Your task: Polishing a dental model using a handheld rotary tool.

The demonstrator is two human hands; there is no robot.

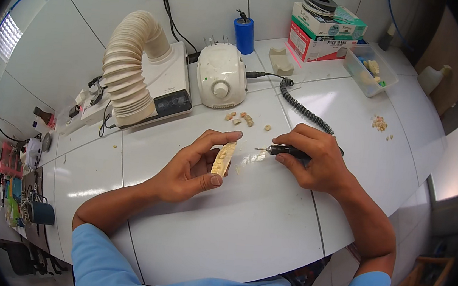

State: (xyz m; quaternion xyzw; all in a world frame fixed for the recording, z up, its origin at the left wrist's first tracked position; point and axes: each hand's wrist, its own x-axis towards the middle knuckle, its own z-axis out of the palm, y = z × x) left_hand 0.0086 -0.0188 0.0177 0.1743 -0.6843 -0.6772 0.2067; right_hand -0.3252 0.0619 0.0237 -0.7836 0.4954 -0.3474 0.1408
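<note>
Gripping of the dental cast is effected above the white table by the left hand: the thumb is pressed at the near end, the forefinger at the far end, and the remaining fingers are partly hidden behind. The long axis is set steeply across the view, nearly away from the body, with the far end leaned slightly right. The tooth-like bumps are presented upward to the viewer; which end is the front of the bite cannot be told.

The rotary handpiece is clamped between the thumb and fingers of the right hand, its thin bit pointed left toward the cast but apart from it. For good work, both wrists should be braced on the table, light strokes should be applied, and the left fingertips should be held clear of the bit.

Beyond, loose tooth pieces are laid out before the control box, from which a coiled cord is led toward the right hand. A ribbed hose is positioned at left.
</note>
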